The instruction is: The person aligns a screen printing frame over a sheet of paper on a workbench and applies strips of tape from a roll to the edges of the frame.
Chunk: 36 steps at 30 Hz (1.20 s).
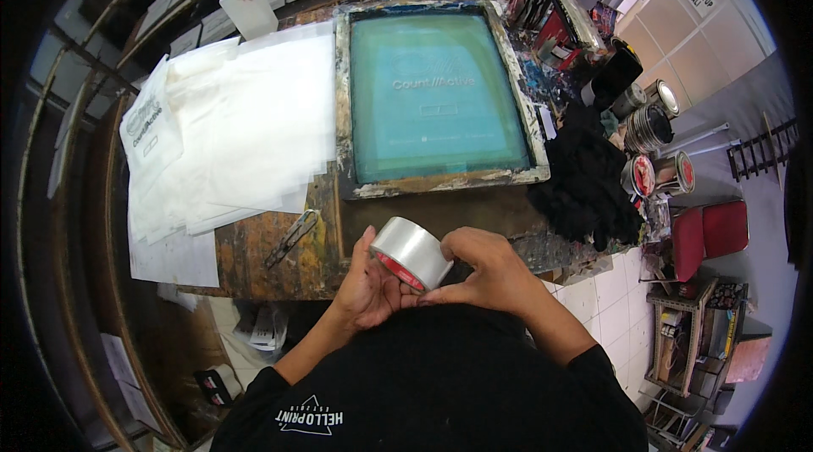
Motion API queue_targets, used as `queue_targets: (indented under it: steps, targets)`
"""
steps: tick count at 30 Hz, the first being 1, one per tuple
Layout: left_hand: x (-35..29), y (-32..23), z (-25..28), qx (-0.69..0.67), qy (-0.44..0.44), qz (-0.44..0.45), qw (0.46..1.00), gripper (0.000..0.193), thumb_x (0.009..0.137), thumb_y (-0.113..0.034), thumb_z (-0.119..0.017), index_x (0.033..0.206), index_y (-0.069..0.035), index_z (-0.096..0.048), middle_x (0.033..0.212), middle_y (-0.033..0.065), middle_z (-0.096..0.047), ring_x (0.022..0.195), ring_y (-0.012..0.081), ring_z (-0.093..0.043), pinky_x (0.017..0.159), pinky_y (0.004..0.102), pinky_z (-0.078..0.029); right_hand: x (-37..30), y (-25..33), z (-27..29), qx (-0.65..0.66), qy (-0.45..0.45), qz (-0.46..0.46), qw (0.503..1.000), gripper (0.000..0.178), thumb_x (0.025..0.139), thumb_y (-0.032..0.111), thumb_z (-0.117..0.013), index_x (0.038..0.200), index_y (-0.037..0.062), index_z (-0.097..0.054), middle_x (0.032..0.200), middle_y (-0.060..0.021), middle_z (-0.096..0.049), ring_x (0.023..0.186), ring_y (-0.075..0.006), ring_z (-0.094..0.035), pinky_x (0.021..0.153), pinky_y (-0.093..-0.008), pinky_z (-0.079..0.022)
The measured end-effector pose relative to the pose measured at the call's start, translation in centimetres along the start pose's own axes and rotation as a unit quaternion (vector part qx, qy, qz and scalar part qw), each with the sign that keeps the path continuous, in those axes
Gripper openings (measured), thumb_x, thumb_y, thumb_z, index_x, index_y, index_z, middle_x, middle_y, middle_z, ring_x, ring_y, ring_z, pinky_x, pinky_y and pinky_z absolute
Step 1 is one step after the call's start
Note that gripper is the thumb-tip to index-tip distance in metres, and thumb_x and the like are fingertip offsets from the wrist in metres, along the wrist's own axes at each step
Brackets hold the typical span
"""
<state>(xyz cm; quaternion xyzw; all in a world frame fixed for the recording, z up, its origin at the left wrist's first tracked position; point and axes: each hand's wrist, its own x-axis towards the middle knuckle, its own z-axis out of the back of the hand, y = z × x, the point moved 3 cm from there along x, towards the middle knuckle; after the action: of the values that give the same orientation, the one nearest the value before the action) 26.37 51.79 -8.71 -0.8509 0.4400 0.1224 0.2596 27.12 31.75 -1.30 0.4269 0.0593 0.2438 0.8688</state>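
A wide roll of clear packing tape with a red inner core is held between both hands, just in front of the table's near edge. My left hand cups it from the left and below, the thumb up along its side. On the other side, my right hand pinches the roll's edge with thumb and fingertips. Beyond the hands a screen printing frame lies flat on the table, its mesh blue-green and its wooden rim stained with paint. A utility knife rests on the wood to the left.
Stacked white sheets cover the table's left side, with a white plastic bottle behind. Black cloth lies right of the frame, near several paint cans. Racks stand at left; a red chair is at right.
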Motion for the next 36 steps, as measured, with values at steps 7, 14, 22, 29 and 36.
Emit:
queue_targets:
  steps: [7,14,22,29,36]
  targets:
    - [0.3,-0.6,-0.5,0.020,-0.022,-0.016,0.999,0.084,0.102,-0.072,-0.025,0.150,-0.005,-0.038,0.131,0.0220,-0.061,0.110,0.0348,-0.069,0.091,0.0464,-0.060,-0.1,0.0,-0.1,0.004,-0.067,0.028,0.997,0.071,0.068,0.032,-0.094,0.122,0.0007,-0.060,0.102,-0.0169,-0.069,0.092,-0.0329,-0.070,0.079,-0.0420,-0.056]
    - [0.1,-0.7,-0.4,0.018,-0.048,-0.030,0.998,0.086,0.101,-0.073,-0.027,0.149,-0.003,-0.039,0.129,0.0222,-0.062,0.109,0.0347,-0.070,0.090,0.0456,-0.061,-0.2,0.0,-0.7,-0.001,-0.065,0.042,0.997,0.069,0.069,0.029,-0.093,0.122,-0.0011,-0.060,0.105,-0.0180,-0.069,0.092,-0.0337,-0.069,0.079,-0.0417,-0.057]
    - [-0.4,-0.4,0.6,0.035,-0.041,-0.044,0.998,0.085,0.102,-0.072,-0.026,0.147,-0.002,-0.041,0.128,0.0221,-0.062,0.108,0.0337,-0.070,0.089,0.0454,-0.061,-0.1,0.1,-1.3,0.003,-0.066,0.058,0.996,0.067,0.070,0.027,-0.092,0.121,-0.0016,-0.059,0.107,-0.0179,-0.067,0.093,-0.0341,-0.068,0.078,-0.0431,-0.056]
    - [-0.9,-0.5,0.4,0.041,-0.038,-0.066,0.996,0.084,0.102,-0.071,-0.025,0.147,-0.002,-0.041,0.129,0.0223,-0.062,0.109,0.0347,-0.069,0.090,0.0490,-0.061,0.2,-0.1,-1.7,0.017,-0.047,0.062,0.997,0.064,0.067,0.024,-0.094,0.117,0.0001,-0.062,0.105,-0.0149,-0.068,0.089,-0.0307,-0.067,0.076,-0.0385,-0.056]
    - [-1.3,-0.9,0.3,0.041,-0.034,-0.054,0.997,0.084,0.102,-0.071,-0.023,0.149,-0.002,-0.038,0.130,0.0254,-0.061,0.112,0.0383,-0.069,0.093,0.0525,-0.060,0.6,1.4,-0.1,-0.100,-0.004,0.101,0.990,0.059,0.082,0.005,-0.072,0.139,0.0018,-0.055,0.114,-0.0167,-0.064,0.103,-0.0334,-0.065,0.088,-0.0420,-0.056]
